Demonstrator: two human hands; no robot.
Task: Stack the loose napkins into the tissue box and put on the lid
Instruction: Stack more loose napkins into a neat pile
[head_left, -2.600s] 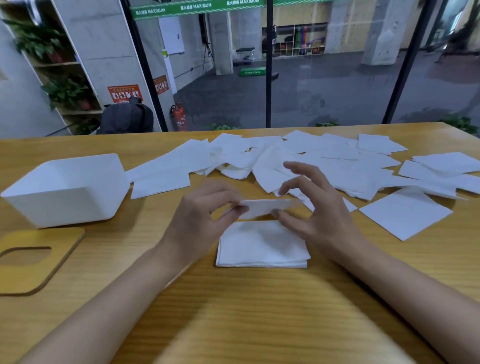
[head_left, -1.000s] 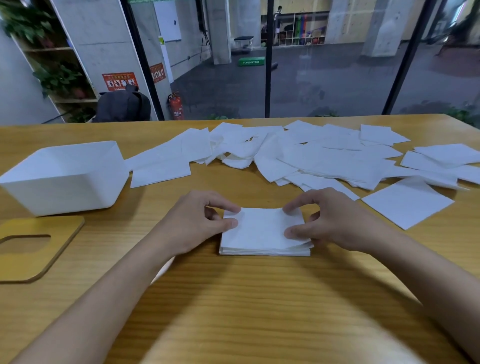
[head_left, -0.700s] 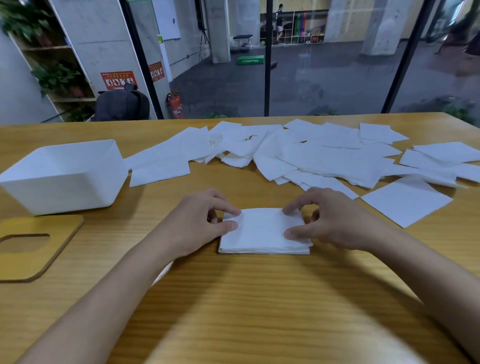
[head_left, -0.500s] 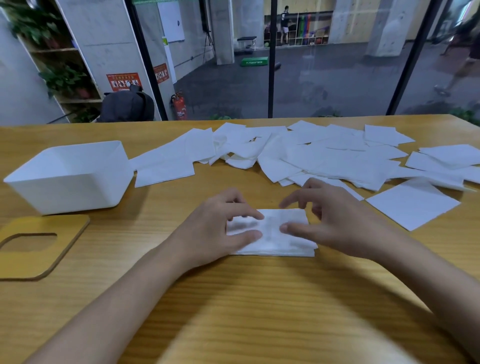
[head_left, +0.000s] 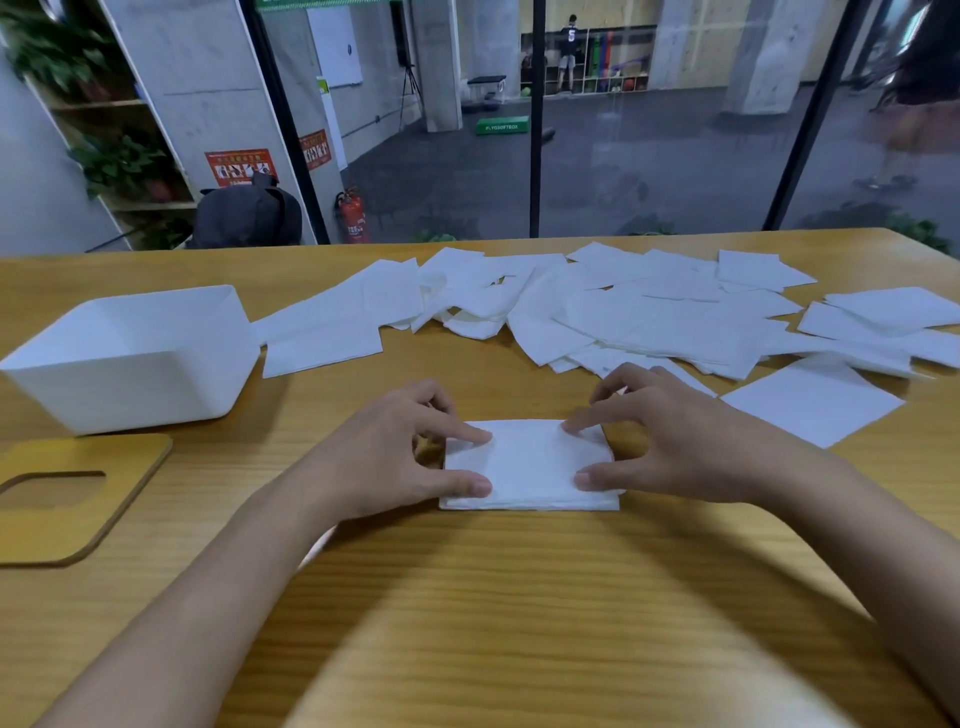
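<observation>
A small stack of folded white napkins (head_left: 530, 467) lies on the wooden table (head_left: 467, 597) in front of me. My left hand (head_left: 384, 457) touches its left side with thumb and forefinger stretched onto the top napkin. From the other side, my right hand (head_left: 670, 441) presses its thumb and forefinger onto the stack's right part. Several loose napkins (head_left: 649, 317) are spread across the far half of the table. At the left stands the white tissue box (head_left: 130, 358), open on top, and the wooden lid (head_left: 78, 499) with a cut-out lies flat in front of it.
A single napkin (head_left: 810, 400) lies apart at the right, near my right forearm. Beyond the table's far edge is a glass wall with dark posts. A dark backpack (head_left: 244, 213) sits behind the table at the left.
A napkin that both hands held above the stack now lies on it. Both hands came down onto the stack and their fingers have shifted over its top. The camera view moved slightly.
</observation>
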